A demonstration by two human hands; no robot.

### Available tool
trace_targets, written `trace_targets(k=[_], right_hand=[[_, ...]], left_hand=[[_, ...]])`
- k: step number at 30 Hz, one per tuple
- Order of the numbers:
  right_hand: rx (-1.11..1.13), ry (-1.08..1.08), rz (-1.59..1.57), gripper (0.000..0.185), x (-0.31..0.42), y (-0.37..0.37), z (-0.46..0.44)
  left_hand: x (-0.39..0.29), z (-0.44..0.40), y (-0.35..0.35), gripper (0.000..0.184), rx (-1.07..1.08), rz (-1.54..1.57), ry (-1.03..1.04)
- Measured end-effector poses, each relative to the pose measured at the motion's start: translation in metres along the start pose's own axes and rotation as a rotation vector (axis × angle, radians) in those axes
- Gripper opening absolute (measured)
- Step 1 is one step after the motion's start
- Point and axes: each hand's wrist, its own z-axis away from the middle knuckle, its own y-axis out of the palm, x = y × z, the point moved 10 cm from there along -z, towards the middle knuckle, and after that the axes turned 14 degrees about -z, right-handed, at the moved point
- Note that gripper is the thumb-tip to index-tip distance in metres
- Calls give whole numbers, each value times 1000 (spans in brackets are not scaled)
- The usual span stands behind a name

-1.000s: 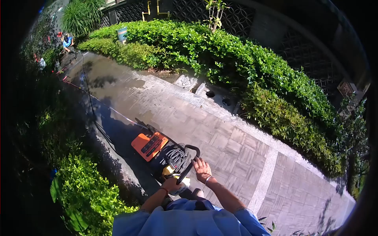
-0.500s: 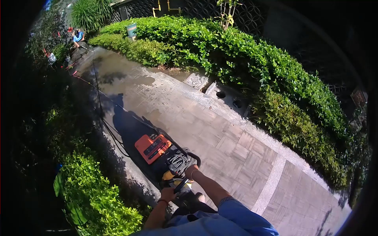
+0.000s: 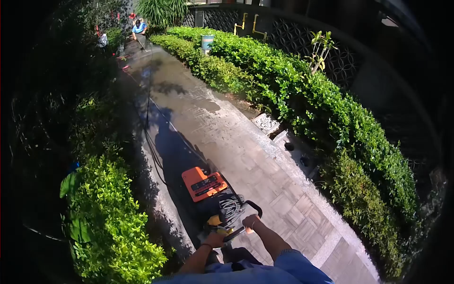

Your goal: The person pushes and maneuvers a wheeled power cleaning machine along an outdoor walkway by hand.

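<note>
An orange and black wheeled machine (image 3: 204, 183) stands on the paved path in front of me, with a coiled grey hose (image 3: 230, 208) on it. Its black handle (image 3: 235, 234) loops toward my body. My left hand (image 3: 215, 239) is wrapped round the handle's near left end. Further right, my right hand (image 3: 251, 222) grips the same bar near its bend. A yellow part (image 3: 215, 220) shows just ahead of my left hand. From the machine's front a thin pale hose (image 3: 176, 129) runs up the path.
A person in blue (image 3: 139, 29) is at the path's far end, holding a long tool. Dark hoses (image 3: 152, 154) lie along the left edge. Hedges (image 3: 302, 90) border the right side, beside a drain slab with holes (image 3: 289, 146). Bright bushes (image 3: 113, 217) grow on the left.
The view has turned, so the path and machine appear further right and more upright. My right hand, spread on the handle a second ago, is now closed round it.
</note>
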Motion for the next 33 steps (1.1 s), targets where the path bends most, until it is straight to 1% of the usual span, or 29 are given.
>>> trace_targets(k=[3, 4, 7, 9, 10, 13, 16, 19, 22, 25, 26, 29, 31, 32, 33], right_hand=[[-14, -37, -17, 22, -8, 15, -18], [-37, -41, -43, 22, -7, 9, -13], [-123, -139, -116, 22, -23, 40, -68], [-3, -199, -66, 22, 2, 10, -13], [-2, -188, -92, 21, 2, 6, -7], [-188, -247, -147, 21, -2, 13, -27], [-162, -303, -179, 20, 3, -4, 2], [-188, -341, -198, 20, 4, -15, 18], [-205, -357, -224, 20, 2, -12, 11], [-188, -394, -204, 20, 5, -17, 20], [-176, -397, -178, 19, 5, -15, 18], [-160, -433, -198, 22, 7, -6, 5], [-129, -433, -198, 26, 9, -10, 8], [-116, -437, -166, 24, 12, -13, 9], [-104, -429, -143, 23, 13, -13, 11]], left_hand=[[4, -5, 15, 29, 31, -15, -16], [7, -8, 20, 29, 42, -13, -31], [-1, 3, -13, 26, -61, 80, -31], [1, 5, -6, 25, 19, 47, -72], [4, 3, -3, 25, 52, 31, -95], [18, -7, 28, 31, 28, -39, -100], [12, 4, 9, 40, -20, 18, -184], [2, 10, -12, 40, -102, 71, -280], [-27, 24, -63, 37, -210, 238, -429], [-39, 30, -83, 36, -346, 291, -429], [-31, 29, -68, 39, -283, 140, -540], [-15, 34, -40, 43, -304, 58, -731], [-9, 31, -27, 43, -179, 84, -731], [-9, 30, -28, 37, -228, 49, -707], [-3, 27, -17, 36, -193, 82, -711]])
